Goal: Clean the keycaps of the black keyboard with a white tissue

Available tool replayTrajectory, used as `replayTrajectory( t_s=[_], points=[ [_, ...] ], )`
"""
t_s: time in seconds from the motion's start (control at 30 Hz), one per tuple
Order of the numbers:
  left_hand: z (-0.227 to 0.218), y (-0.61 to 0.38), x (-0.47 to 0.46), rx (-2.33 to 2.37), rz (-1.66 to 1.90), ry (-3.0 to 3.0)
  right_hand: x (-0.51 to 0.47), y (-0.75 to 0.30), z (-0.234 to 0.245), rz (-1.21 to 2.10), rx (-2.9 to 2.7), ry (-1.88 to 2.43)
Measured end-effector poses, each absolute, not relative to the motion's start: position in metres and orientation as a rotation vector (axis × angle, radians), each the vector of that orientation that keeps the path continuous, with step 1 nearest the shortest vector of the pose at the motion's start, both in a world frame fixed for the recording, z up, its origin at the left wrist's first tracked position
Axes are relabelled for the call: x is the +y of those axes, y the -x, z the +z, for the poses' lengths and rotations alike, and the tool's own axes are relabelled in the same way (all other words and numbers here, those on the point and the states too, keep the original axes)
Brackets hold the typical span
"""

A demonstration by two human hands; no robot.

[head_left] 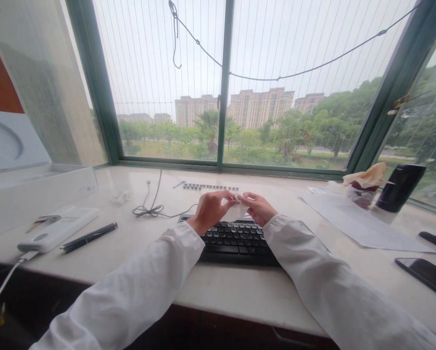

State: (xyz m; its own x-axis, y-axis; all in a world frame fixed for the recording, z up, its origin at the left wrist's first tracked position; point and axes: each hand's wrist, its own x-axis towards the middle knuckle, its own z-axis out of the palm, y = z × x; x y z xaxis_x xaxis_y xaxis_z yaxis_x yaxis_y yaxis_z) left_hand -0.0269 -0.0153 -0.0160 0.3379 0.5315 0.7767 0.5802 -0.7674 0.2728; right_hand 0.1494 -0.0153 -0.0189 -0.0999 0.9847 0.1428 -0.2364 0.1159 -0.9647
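Above the back part of a black keyboard (236, 238), my left hand (211, 209) and my right hand (259, 208) meet with fingertips pinched. Between them is a thin white tissue (236, 213), its loose part hanging over the keys. A small dark thing shows at my left fingertips; it looks like a keycap, but it is mostly hidden. Just beyond my hands, several loose keycaps (210, 187) stand in rows on the white desk. The back of the keyboard is partly covered by my hands and the tissue.
To the left are a coiled cable (148, 210), a black pen (89, 237), a white power bank (59, 231) and an open white box (39, 192). Papers (364, 223), a black cup (400, 188) and a phone (427, 276) lie right. A window (221, 167) borders the desk.
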Motion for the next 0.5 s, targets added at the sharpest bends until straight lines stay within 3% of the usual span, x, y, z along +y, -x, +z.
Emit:
replayTrajectory(
  t_s=[0.5],
  points=[
    [-0.021,0.024,-0.012,-1.023,-1.434,2.560,-0.005,-0.154,-0.029,1.282,-1.111,0.906]
  ],
)
